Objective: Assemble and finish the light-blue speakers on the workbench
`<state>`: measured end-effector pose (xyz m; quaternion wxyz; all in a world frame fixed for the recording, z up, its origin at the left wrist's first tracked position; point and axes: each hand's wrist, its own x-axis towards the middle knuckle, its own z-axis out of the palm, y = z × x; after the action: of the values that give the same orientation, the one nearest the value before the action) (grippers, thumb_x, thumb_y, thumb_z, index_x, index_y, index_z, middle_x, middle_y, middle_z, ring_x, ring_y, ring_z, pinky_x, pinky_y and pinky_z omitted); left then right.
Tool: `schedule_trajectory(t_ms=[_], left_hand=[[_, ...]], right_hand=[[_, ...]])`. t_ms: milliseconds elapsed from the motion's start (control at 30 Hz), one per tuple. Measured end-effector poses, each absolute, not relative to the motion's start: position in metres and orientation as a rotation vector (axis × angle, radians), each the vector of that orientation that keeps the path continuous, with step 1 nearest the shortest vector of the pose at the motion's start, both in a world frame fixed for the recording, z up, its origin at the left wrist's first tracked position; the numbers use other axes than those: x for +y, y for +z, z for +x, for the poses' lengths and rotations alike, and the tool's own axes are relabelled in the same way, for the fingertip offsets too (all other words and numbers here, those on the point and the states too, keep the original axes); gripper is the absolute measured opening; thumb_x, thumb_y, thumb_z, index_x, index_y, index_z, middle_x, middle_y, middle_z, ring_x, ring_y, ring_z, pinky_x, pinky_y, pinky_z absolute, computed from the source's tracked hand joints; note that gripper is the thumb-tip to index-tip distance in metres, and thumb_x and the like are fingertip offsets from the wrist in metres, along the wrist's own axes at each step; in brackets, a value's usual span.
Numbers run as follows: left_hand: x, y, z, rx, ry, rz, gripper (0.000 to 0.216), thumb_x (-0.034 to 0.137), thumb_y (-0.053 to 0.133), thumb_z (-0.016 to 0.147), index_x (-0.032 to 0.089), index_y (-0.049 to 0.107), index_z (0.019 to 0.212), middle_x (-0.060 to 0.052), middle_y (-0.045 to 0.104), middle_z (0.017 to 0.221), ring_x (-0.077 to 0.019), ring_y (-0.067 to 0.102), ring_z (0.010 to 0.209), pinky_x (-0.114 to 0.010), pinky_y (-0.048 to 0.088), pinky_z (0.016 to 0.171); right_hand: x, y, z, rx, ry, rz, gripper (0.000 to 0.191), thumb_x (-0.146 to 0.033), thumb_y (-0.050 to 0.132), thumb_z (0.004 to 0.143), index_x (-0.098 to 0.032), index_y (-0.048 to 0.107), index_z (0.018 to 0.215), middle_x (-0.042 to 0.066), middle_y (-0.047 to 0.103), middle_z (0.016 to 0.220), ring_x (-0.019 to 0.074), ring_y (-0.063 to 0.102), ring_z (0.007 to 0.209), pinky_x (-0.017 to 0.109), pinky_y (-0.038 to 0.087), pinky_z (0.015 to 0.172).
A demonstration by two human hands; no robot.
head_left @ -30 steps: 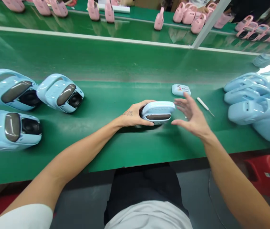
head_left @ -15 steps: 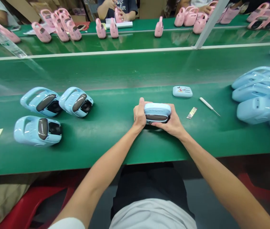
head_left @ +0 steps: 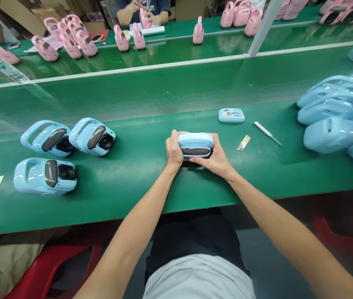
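Observation:
Between my two hands is a light-blue speaker [head_left: 195, 141] with a dark panel facing me, held just over the green bench. My left hand [head_left: 174, 148] wraps its left end, thumb up along the side. The right hand [head_left: 217, 159] grips the other end, with its thumb across the lower front edge. The underside of the speaker and some of my fingers are hidden. Beyond my right hand lie a light-blue printed cover [head_left: 231, 115], a small foil-like strip [head_left: 244, 143] and a white-handled screwdriver [head_left: 267, 133].
On the left of the bench [head_left: 126, 189] stand three blue handled speakers [head_left: 93, 137] with dark fronts. A pile of blue handled housings [head_left: 335, 131] sits at the right. Pink speakers [head_left: 198, 31] line the far bench, where a co-worker [head_left: 143, 12] handles one. A metal post [head_left: 262, 29] rises there.
The view has shifted and tilted slightly, so the bench and objects appear moved a little left. Both hands keep their hold on the speaker, with hardly any change in grip.

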<state>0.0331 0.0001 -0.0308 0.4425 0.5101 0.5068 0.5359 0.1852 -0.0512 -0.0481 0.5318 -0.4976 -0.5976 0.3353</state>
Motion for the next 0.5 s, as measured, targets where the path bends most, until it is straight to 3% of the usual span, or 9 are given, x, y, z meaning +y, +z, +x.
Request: schedule_trajectory(t_ms=[67,200,333,500], left_hand=[[0.001,-0.031,0.033,1.243,1.334,1.262,0.075,0.077,0.031,0.098,0.022,0.074,0.07,-0.008,0.077,0.073,-0.0254,0.075,0.079,-0.036,0.056,0.076],[0.002,-0.031,0.032,1.236,1.35,1.264,0.073,0.074,0.034,0.098,0.022,0.075,0.07,-0.009,0.078,0.074,-0.0258,0.077,0.081,-0.036,0.057,0.078],[0.003,-0.035,0.032,1.207,1.345,1.231,0.077,0.079,0.031,0.097,0.021,0.076,0.073,-0.009,0.078,0.075,-0.0259,0.079,0.084,-0.034,0.059,0.077],[-0.003,-0.036,0.032,1.119,1.35,1.233,0.078,0.08,0.031,0.097,0.02,0.077,0.079,-0.009,0.08,0.08,-0.0253,0.079,0.086,-0.033,0.058,0.077]], right_hand=[[-0.051,-0.044,0.185,-1.41,0.798,-1.164,0.085,-0.075,0.086,0.066,-0.024,0.056,0.127,0.009,0.071,0.119,0.0282,0.069,0.107,0.043,0.058,0.097],[-0.047,-0.03,0.173,-1.278,0.737,-1.211,0.063,-0.082,0.046,0.094,-0.023,0.066,0.106,0.007,0.075,0.1,0.026,0.07,0.093,0.039,0.056,0.086],[-0.04,-0.024,0.153,-1.137,0.477,-1.425,0.07,-0.085,0.031,0.096,-0.024,0.063,0.084,0.005,0.069,0.078,0.0244,0.065,0.078,0.036,0.051,0.075],[-0.038,-0.026,0.145,-1.099,0.368,-1.471,0.068,-0.08,0.028,0.098,-0.024,0.063,0.08,0.005,0.066,0.071,0.0225,0.062,0.071,0.034,0.047,0.068]])
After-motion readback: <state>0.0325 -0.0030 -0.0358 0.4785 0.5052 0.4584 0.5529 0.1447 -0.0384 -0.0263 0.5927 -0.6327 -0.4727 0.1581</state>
